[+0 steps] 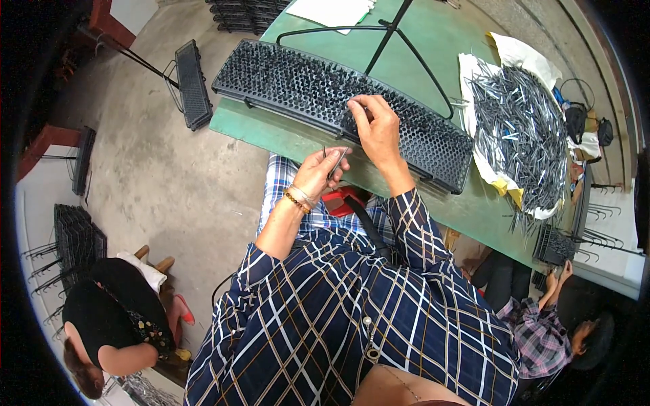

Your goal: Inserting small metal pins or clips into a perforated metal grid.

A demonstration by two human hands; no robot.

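Note:
A long black rack (pixel 433 157) lies slantwise on the green table, its face covered in rows of small holes. Dark pins (pixel 284 68) stand packed over its left and middle parts, while bare holes show toward the right end. My right hand (pixel 379 132) is over the rack's middle, thumb and fingertips pinched down at the front rows; what they grip is too small to make out. Just off the table's front edge, my left hand (pixel 318 174) is closed around a few thin metal pieces (pixel 338 164) that stick out past the fingers.
On the right, a white sack (pixel 477 135) spreads open under a heap of thin metal pieces (pixel 521 128). A black wire frame (pixel 389 27) rises behind the rack. Papers (pixel 332 12) lie at the back. Two people (pixel 115 318) work at lower left and lower right (pixel 542 338).

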